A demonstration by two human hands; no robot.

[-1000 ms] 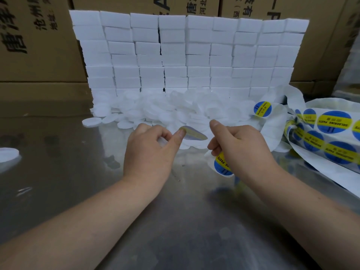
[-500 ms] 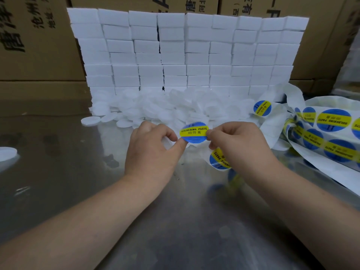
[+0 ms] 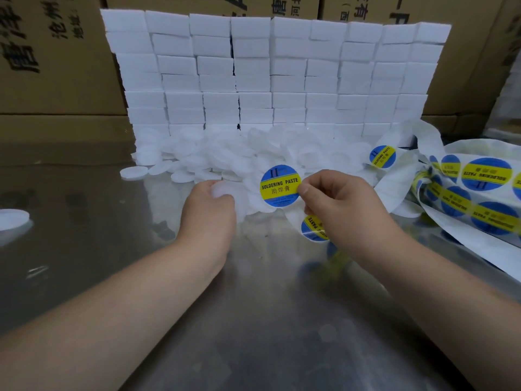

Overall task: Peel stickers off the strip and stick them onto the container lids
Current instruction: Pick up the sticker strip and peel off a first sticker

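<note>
Sticker is off the strip, lid pickup in hand.
Left hand (image 3: pixel 208 206): fingers (image 3: pixel 204 187) curl round a white lid (image 3: pixel 221 191) at the near edge of the lid pile (image 3: pixel 253 156); can't tell if it's off the table (image 3: pixel 253 306) yet. Just right of those fingers the sticker (image 3: pixel 280 185) hangs face-on, pinched at its right edge by the right hand (image 3: pixel 344 206), which also traps the strip (image 3: pixel 394 184) tail under the palm. Next, my read: bring the lid under the sticker, centre it, press flat. Versus 0.5 s ago: left fingers let go of the sticker and dropped to the lid, so only the right holds it.
</note>
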